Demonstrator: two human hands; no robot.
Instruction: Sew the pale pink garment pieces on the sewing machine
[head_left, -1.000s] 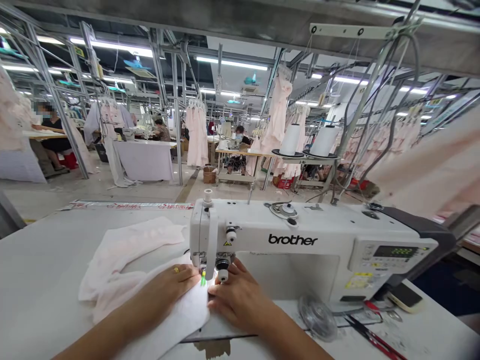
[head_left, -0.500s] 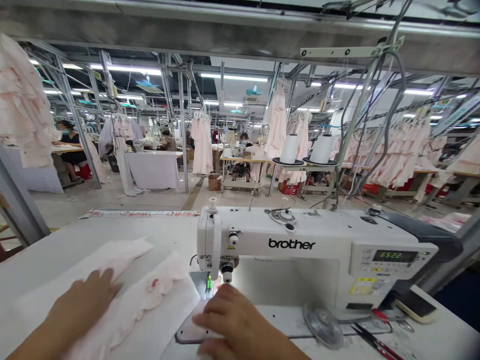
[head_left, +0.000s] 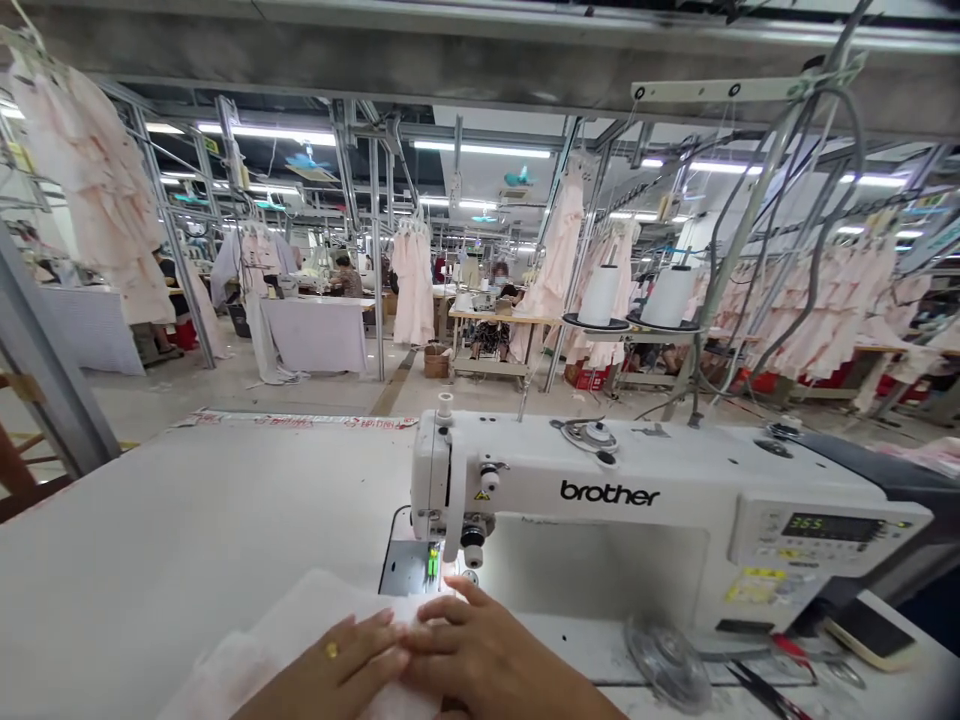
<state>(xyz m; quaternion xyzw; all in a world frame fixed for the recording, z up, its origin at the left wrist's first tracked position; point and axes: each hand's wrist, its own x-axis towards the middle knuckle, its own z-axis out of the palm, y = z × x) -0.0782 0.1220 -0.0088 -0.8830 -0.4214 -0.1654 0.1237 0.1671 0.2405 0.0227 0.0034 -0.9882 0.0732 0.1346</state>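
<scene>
A white Brother sewing machine (head_left: pixel 637 500) stands on the white table (head_left: pixel 172 520). A pale pink-white fabric piece (head_left: pixel 300 630) lies at the table's front edge, just before the needle area (head_left: pixel 433 565). My left hand (head_left: pixel 341 670), a gold ring on one finger, rests flat on this fabric with fingers stretched out. My right hand (head_left: pixel 480 655) lies beside it, fingers flat on the fabric's right end, fingertips touching those of the left. Both hands are a little in front of the presser foot.
Scissors and red-handled tools (head_left: pixel 772 680), a clear bobbin case (head_left: pixel 667 660) and a phone (head_left: pixel 870 635) lie right of the machine. Two thread cones (head_left: pixel 634 295) stand behind it. Pink garments (head_left: pixel 555 260) hang on racks; other people sit at far tables.
The pink fabric that lay left of the needle is gone from the table. My left hand has come from the far left to meet my right hand on a new piece.
</scene>
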